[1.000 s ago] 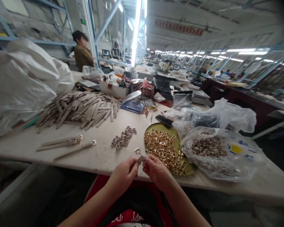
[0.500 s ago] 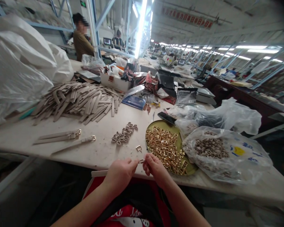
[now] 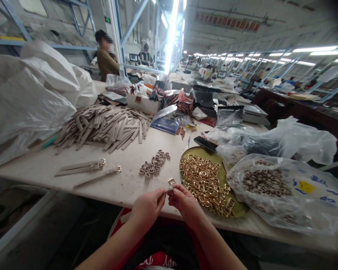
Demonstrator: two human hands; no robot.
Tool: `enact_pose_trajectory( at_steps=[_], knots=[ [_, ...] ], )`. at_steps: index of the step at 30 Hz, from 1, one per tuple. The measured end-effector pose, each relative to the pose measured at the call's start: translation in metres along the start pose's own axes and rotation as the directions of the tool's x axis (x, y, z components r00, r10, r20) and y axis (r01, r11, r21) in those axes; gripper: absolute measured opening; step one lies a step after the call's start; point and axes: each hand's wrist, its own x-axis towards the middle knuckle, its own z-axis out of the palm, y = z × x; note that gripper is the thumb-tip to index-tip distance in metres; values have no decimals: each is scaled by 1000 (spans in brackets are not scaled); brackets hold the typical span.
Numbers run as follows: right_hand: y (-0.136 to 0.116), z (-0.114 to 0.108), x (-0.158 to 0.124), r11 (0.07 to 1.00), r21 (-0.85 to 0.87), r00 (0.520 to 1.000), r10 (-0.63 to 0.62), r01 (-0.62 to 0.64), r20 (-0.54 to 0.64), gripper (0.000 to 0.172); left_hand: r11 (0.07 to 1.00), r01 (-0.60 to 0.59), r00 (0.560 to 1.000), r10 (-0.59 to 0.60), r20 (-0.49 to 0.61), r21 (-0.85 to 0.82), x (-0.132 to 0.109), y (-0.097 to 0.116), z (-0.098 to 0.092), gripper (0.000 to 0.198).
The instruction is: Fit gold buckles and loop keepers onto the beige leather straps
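Over the table's front edge, my left hand and my right hand meet fingertip to fingertip. Both pinch a small beige leather piece; fingers hide most of it, so its exact shape cannot be made out. Just beyond the fingertips lies one gold buckle on the table. A cluster of small beige leather loops sits further back. To the right of my right hand is an olive round tray with a heap of gold buckles.
Beige straps with buckles lie at left, before a big pile of loose straps. A clear plastic bag of loops stands right of the tray. A dark phone-like object lies behind it. Another person is at back left.
The view has shifted, so the table's things appear further right and slightly lower. My hands stay together at the small piece, fingertips now closer to the loose buckle in the picture.
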Motion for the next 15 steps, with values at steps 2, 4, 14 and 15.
enact_pose_trajectory(
  at_steps=[2,4,14,15],
  knots=[
    [1,-3,2,1000,3,1000,9,-9,-22,27,990,-65,998,66,-3,126,2,-3,4,28],
    [2,-7,4,999,-45,999,-9,7,-41,27,959,-125,992,123,23,256,3,-6,7,29],
    [-6,1,-6,991,120,994,-42,54,-102,28,964,111,993,-99,63,-242,2,14,1,30],
    [-5,3,-7,991,119,994,-55,66,-94,27,952,124,992,-108,73,-281,2,16,2,29]
  ],
)
